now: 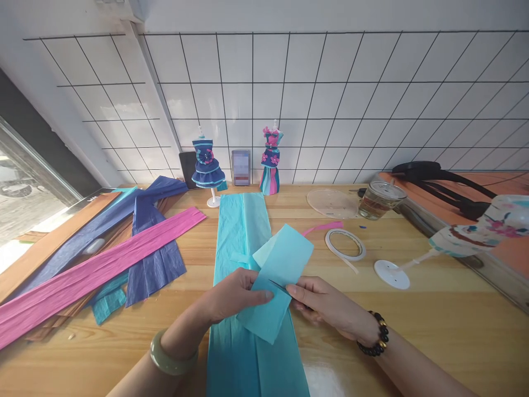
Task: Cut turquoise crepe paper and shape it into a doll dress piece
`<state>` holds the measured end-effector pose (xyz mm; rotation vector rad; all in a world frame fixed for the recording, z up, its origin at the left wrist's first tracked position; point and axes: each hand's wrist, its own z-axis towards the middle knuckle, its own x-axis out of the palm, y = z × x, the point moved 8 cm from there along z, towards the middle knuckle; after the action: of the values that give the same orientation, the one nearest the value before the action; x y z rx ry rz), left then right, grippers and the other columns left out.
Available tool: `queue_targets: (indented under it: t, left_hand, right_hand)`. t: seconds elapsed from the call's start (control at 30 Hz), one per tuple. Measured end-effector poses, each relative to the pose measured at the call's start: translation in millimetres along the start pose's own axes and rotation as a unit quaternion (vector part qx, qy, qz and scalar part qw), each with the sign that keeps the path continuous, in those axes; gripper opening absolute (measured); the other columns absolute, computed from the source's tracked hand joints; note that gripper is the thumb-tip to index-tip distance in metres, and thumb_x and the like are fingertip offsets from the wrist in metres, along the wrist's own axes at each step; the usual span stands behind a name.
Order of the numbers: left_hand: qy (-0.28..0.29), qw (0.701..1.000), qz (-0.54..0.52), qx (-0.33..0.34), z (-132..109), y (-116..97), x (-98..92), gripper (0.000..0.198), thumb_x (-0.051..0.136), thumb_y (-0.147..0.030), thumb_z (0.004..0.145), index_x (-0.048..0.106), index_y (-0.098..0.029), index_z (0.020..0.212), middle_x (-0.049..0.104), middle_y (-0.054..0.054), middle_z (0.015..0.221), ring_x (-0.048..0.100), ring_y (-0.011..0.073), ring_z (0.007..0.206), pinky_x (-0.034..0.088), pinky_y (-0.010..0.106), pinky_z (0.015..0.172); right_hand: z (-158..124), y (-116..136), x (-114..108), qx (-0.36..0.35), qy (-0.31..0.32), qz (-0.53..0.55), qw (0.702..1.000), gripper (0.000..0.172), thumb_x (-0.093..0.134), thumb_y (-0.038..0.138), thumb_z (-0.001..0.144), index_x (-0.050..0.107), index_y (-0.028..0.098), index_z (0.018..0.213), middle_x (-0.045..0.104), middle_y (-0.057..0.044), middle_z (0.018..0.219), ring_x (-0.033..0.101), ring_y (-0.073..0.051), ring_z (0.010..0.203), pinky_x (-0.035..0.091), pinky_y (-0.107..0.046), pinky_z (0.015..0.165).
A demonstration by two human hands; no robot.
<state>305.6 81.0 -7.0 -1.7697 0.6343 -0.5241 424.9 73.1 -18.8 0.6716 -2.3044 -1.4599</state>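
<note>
A folded piece of light turquoise paper (285,253) is pinched by my left hand (237,295), thumb on top and fingers underneath. My right hand (320,300) is closed around small dark scissors (279,285), whose thin blade lies across the piece near its right edge; their handles are mostly hidden by my fingers. Beneath both hands a long turquoise crepe paper sheet (235,358), creased lengthwise, runs over the table.
Pink (103,262) and dark blue crepe strips (155,253) lie left. Two dressed mini mannequins, one blue (206,162) and one pink-blue (271,160), stand behind by a phone (241,167). Right are a tape roll (359,253), a lidded glass (382,201) and a tipped mannequin (475,240).
</note>
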Motion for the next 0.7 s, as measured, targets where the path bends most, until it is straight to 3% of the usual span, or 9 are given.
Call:
queue_targets:
  t: [0.4, 0.7]
  left_hand:
    - [0.005, 1.0, 0.006, -0.006, 1.5, -0.3, 5.6, 0.021, 0.059, -0.032, 0.077, 0.066, -0.014, 0.083, 0.064, 0.002, 0.078, 0.057, 0.0148, 0.07, 0.045, 0.026, 0.064]
    - [-0.003, 1.0, 0.019, -0.017, 2.0, 2.4, 3.6, 0.026, 0.059, -0.037, 0.075, 0.066, -0.013, 0.085, 0.065, 0.003, 0.081, 0.059, 0.0176, 0.073, 0.047, 0.028, 0.066]
  right_hand:
    - [3.9, -5.0, 3.0, -0.006, -0.014, 0.004, 1.0, 0.045, 0.051, 0.059, 0.076, 0.036, 0.019, 0.061, 0.029, 0.01, 0.047, 0.02, -0.004, 0.042, 0.016, -0.022, 0.043]
    - [1.8, -0.4, 4.3, -0.007, -0.021, -0.016, 1.0, 0.048, 0.051, 0.062, 0.073, 0.034, 0.02, 0.06, 0.027, 0.011, 0.045, 0.018, -0.003, 0.041, 0.013, -0.022, 0.042]
